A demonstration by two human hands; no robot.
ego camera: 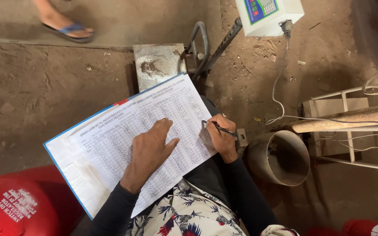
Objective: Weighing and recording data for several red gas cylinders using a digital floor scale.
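Note:
A record book with blue cover edges [66, 153] lies open across my lap, showing a printed table sheet [123, 131] filled with handwritten rows. My left hand [150, 150] rests flat on the page, fingers spread, pinning it down. My right hand [222, 137] grips a dark pen [218, 127] whose tip touches the right part of the sheet. Both arms wear dark sleeves over a floral garment.
A platform scale with a metal plate [158, 63] and a white display box [270, 15] stands ahead on the dirt floor. A metal cylinder [281, 157] and white wire frame [351, 126] are at right. A red cylinder [18, 205] is at left. Another person's sandalled foot [64, 26] is at upper left.

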